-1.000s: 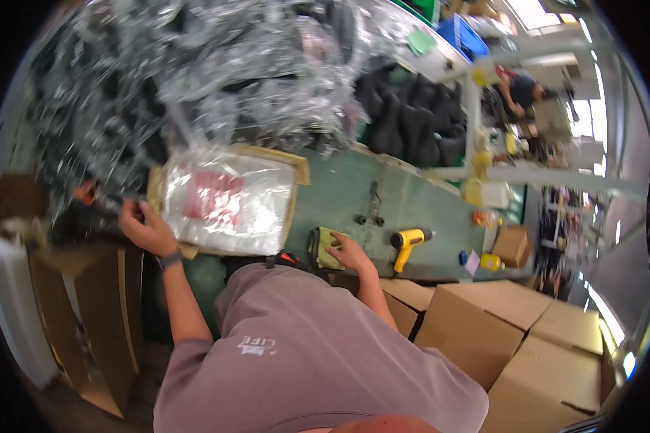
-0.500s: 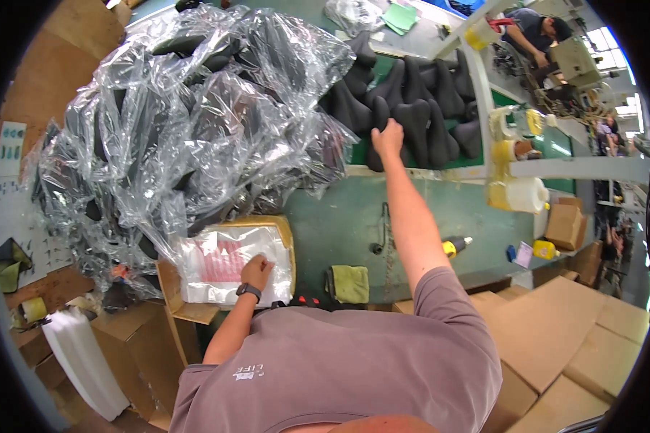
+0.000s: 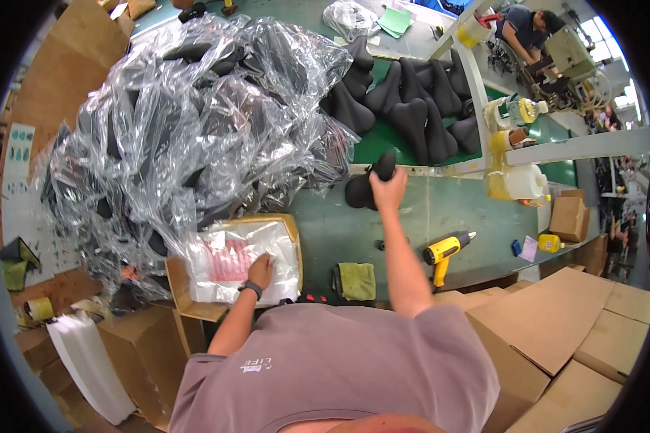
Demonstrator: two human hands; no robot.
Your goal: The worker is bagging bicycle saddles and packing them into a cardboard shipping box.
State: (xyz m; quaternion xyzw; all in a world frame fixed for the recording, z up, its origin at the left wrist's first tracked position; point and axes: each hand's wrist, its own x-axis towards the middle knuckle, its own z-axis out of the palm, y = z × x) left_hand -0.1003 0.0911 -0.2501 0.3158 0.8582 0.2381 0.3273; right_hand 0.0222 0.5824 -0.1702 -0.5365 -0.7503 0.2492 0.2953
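My right hand (image 3: 389,189) is closed round a black bicycle saddle (image 3: 360,192), holding it over the green bench just in front of the other saddles. Several more black saddles (image 3: 410,123) lie close together on the green surface beyond it. My left hand (image 3: 261,270), a dark watch on its wrist, rests with bent fingers on a stack of clear plastic bags (image 3: 227,260) with red print. Whether a bag is pinched in those fingers is hidden. The bags lie in an open cardboard box (image 3: 293,231) at the bench's near edge.
A large heap of plastic-wrapped saddles (image 3: 195,123) fills the left of the bench. On the right lie a yellow heat gun (image 3: 444,249) and a yellow bottle (image 3: 550,242). A green cloth (image 3: 357,281) sits near the front edge. Cardboard boxes (image 3: 549,325) stand at right; another person (image 3: 520,30) works far right.
My right hand has drawn a saddle out of the group, toward me, and tilted it. The left hand stays on the bags, its fingers shifted slightly. The heat gun has come into fuller view.
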